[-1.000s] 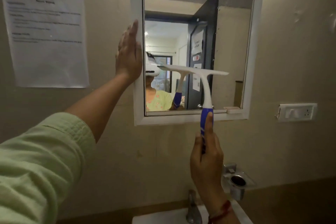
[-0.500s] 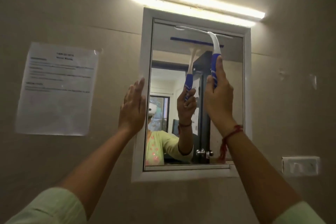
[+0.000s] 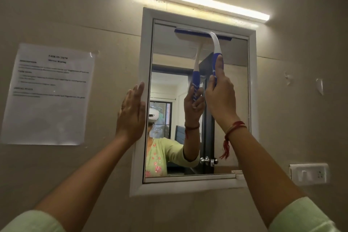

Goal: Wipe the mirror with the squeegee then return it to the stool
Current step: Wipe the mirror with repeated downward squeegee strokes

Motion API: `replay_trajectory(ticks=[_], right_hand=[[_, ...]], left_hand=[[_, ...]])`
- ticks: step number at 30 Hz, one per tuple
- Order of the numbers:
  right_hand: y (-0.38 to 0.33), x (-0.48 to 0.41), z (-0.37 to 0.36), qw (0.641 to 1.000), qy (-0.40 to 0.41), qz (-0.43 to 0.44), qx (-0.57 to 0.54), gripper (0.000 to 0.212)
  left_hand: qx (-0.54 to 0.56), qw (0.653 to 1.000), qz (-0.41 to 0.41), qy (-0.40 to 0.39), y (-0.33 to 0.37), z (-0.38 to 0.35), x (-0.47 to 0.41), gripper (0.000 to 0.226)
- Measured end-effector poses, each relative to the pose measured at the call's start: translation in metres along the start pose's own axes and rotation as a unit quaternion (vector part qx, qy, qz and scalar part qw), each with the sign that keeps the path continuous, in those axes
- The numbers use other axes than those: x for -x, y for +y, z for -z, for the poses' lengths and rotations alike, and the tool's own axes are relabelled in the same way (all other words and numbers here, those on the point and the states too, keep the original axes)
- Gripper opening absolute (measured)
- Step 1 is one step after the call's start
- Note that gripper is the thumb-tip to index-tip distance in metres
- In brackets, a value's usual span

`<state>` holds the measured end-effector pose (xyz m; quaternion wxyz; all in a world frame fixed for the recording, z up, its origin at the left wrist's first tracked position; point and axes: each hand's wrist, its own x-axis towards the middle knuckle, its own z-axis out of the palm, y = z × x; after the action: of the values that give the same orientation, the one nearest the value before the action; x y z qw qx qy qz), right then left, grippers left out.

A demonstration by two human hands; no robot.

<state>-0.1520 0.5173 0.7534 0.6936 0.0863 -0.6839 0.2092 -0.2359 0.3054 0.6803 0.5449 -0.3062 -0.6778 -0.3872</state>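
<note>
A white-framed mirror point(image 3: 233, 111) hangs on the beige wall in the middle of the head view. My right hand point(image 3: 220, 98) grips the blue handle of a white and blue squeegee point(image 3: 215, 47), whose blade lies flat against the glass near the mirror's top edge. My left hand point(image 3: 131, 113) rests flat, fingers together and pointing up, on the mirror's left frame about halfway up. The glass reflects the squeegee, my arm and an open doorway. The stool is not in view.
A lit tube light point(image 3: 197, 0) runs above the mirror. A printed paper sheet point(image 3: 49, 94) is stuck to the wall at the left. A white switch plate point(image 3: 308, 174) sits at the lower right of the mirror.
My right hand has raised the squeegee from the mirror's lower half to its top edge. The view has tilted upward, bringing the tube light in and dropping the sink out of sight.
</note>
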Motion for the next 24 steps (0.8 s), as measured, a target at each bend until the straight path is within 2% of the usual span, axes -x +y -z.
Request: replay_trajectory(ticks=[7,14,21,24], right_hand=[[0.011,0.067,0.007,0.999,-0.026,-0.016,-0.025,0.061],[0.007,0.003,0.007,1.0,-0.005,-0.003,-0.004,0.056],[0.01,0.087,0.005,0.998,-0.043,-0.025,-0.043,0.06],[0.009,0.067,0.002,0.999,-0.02,-0.024,-0.04,0.059]], left_hand=[[-0.002,1.0,-0.003,0.0,0.001,0.0,0.0,0.05],[-0.008,1.0,-0.009,0.006,0.002,-0.001,0.0,0.052],[-0.007,1.0,-0.008,0.006,0.002,0.0,0.0,0.052],[-0.008,1.0,-0.005,0.007,0.003,-0.001,0.0,0.052]])
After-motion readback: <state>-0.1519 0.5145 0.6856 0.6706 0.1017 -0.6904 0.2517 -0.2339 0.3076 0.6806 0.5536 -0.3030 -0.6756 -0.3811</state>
